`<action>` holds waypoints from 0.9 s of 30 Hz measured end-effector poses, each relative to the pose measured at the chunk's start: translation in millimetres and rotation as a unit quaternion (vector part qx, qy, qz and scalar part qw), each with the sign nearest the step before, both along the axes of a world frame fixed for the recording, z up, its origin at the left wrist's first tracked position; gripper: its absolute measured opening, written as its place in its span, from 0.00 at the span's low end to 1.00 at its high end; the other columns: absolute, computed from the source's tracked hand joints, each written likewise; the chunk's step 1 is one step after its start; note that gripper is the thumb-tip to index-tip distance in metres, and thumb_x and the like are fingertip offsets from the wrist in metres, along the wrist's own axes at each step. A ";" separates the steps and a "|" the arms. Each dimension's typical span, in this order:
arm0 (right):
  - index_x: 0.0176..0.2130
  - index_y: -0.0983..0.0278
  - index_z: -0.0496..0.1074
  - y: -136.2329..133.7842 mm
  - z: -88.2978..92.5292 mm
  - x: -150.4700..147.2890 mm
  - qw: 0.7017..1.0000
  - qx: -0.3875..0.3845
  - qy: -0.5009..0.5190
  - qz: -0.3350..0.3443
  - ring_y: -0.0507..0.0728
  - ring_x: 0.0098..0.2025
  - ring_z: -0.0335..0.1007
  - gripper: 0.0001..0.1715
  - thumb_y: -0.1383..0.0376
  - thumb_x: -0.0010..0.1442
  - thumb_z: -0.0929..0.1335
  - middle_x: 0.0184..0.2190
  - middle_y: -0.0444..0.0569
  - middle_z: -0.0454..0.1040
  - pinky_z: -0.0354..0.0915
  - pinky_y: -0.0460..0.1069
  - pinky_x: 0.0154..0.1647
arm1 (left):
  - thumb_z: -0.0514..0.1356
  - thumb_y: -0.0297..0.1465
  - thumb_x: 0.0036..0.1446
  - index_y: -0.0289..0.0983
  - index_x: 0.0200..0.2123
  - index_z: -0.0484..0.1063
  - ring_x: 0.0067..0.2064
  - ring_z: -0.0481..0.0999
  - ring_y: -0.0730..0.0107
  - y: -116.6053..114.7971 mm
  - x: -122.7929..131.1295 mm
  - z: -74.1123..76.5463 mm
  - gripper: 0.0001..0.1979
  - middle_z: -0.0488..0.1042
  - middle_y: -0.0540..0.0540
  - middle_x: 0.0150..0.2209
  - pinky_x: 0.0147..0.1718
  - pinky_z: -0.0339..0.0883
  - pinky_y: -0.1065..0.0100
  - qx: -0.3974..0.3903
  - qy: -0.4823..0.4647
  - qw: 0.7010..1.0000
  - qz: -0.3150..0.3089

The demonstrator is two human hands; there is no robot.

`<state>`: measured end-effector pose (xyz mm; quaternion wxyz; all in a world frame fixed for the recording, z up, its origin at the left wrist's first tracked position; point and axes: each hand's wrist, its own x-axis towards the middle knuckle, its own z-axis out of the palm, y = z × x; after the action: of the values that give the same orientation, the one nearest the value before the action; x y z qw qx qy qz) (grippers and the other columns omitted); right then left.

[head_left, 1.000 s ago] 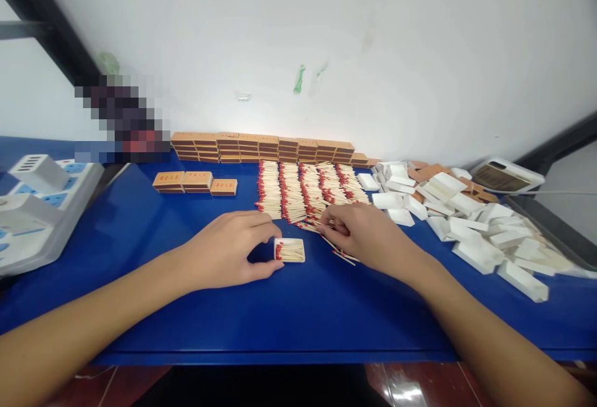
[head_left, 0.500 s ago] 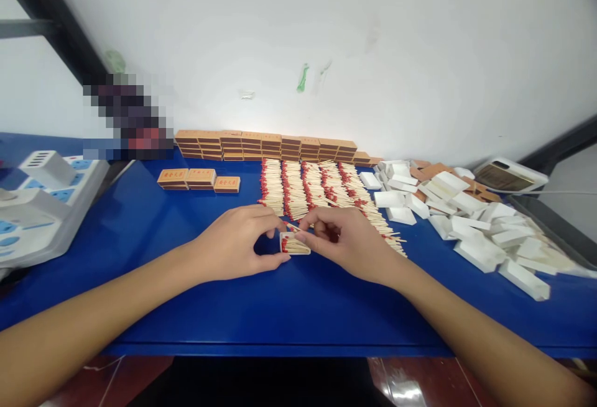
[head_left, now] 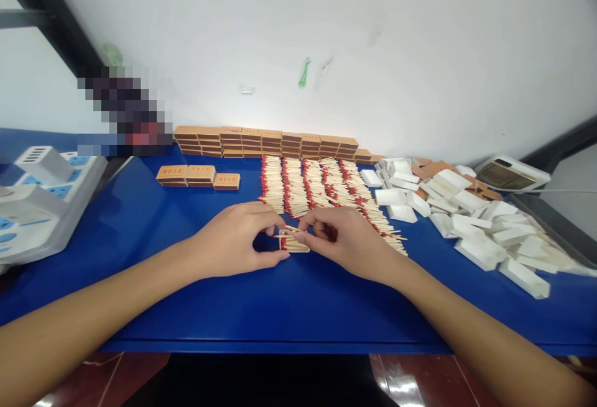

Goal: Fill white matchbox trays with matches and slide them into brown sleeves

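A small white matchbox tray [head_left: 293,244] with red-tipped matches in it lies on the blue table [head_left: 289,307]. My left hand [head_left: 236,240] curls round the tray's left end, thumb and fingers pinching it. My right hand [head_left: 345,239] is closed at the tray's right end, its fingertips holding matches [head_left: 290,230] over the tray. Just behind both hands lie rows of loose matches [head_left: 317,186].
Stacked brown matchboxes [head_left: 265,143] line the wall, with three more [head_left: 198,176] to the left. A heap of empty white trays [head_left: 466,220] fills the right side. A white power strip [head_left: 41,199] sits at the far left, a white device [head_left: 510,174] at the far right.
My right hand left the loose matches and came left to the tray with matches in its fingers. The left hand stayed on the tray, which now sits slightly farther back.
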<state>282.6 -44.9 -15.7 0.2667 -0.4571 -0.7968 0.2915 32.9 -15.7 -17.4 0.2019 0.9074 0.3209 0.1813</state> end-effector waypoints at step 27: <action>0.39 0.61 0.80 3.6 1.6 14.0 0.995 0.084 -0.028 -0.039 0.50 0.23 0.57 0.12 0.56 0.70 0.72 0.21 0.38 0.63 0.54 0.48 0.27 | 0.59 0.34 0.70 0.39 0.38 0.78 0.40 0.75 0.64 7.5 -7.2 5.5 0.10 0.76 0.47 0.35 0.42 0.67 0.62 0.029 0.029 0.999 -0.014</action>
<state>296.5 -41.3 -14.0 0.2928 -0.4722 -0.8070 0.1999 25.7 -8.2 -11.8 0.1689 0.9221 0.3085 0.1613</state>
